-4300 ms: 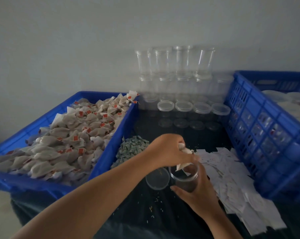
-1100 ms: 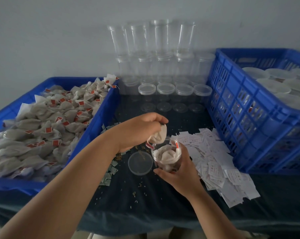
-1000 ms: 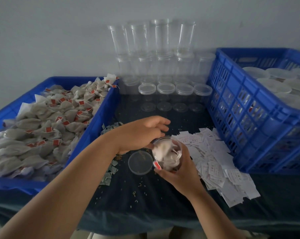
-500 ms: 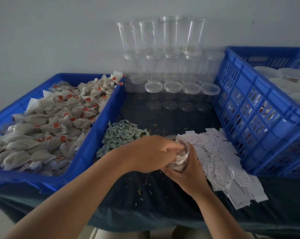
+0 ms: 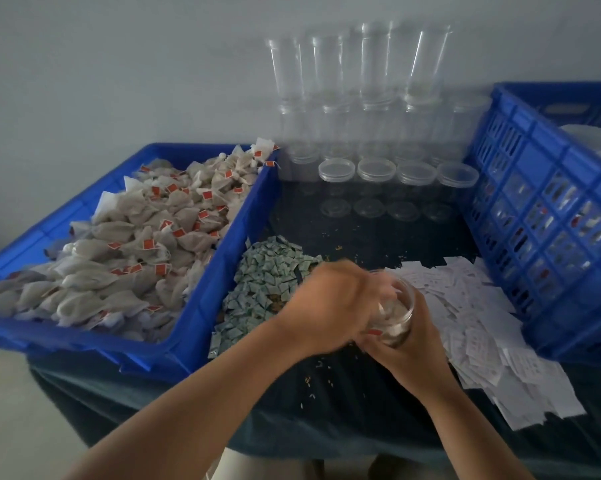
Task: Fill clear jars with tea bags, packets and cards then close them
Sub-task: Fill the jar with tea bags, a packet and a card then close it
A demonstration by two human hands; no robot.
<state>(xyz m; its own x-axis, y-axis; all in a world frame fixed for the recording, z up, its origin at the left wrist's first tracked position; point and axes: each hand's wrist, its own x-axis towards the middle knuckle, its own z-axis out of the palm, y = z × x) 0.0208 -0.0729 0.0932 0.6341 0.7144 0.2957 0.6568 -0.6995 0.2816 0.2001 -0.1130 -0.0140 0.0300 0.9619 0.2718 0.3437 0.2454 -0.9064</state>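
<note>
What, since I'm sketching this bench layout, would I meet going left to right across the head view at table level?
Blue crate of tea bags → pile of green packets → clear jar gripped by the right hand → spread of white cards → blue lattice crate.

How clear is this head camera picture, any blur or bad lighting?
Head view: dim, flat light, no hard shadows; the left hand is smeared by motion blur over the jar, so its grip is unreadable; the right hand holding the jar is sharper; stacked empty jars at the back look hazy.
</note>
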